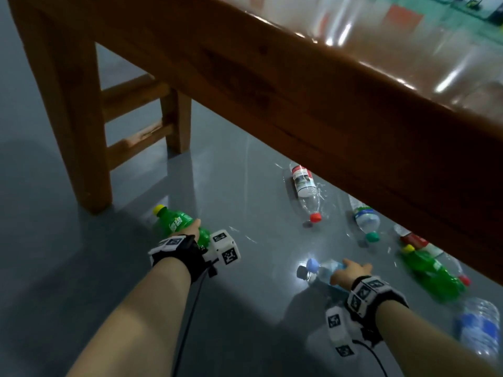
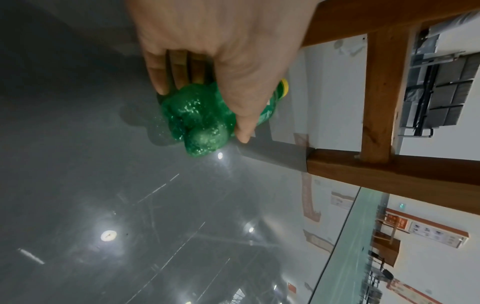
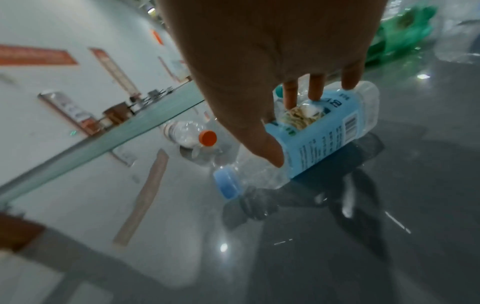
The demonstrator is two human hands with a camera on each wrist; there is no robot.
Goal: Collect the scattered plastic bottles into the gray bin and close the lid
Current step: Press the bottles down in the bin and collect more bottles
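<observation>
My left hand [image 1: 187, 231] grips a green bottle with a yellow cap [image 1: 177, 220] just above the grey floor; in the left wrist view fingers and thumb wrap its base [image 2: 200, 123]. My right hand [image 1: 347, 272] grips a clear bottle with a blue label and blue cap [image 1: 319, 269]; the right wrist view shows thumb and fingers curled round its label [image 3: 319, 139]. More bottles lie on the floor under the table edge: a red-capped one [image 1: 304, 190], a green-capped one [image 1: 366, 220], a second green one [image 1: 432, 273] and a blue-labelled one [image 1: 477, 327]. No gray bin is in view.
A brown wooden table [image 1: 326, 85] overhangs the bottles from the upper right. Its leg [image 1: 79, 137] and a wooden chair frame [image 1: 152, 115] stand at the left. The grey floor [image 1: 54, 268] is glossy with light reflections.
</observation>
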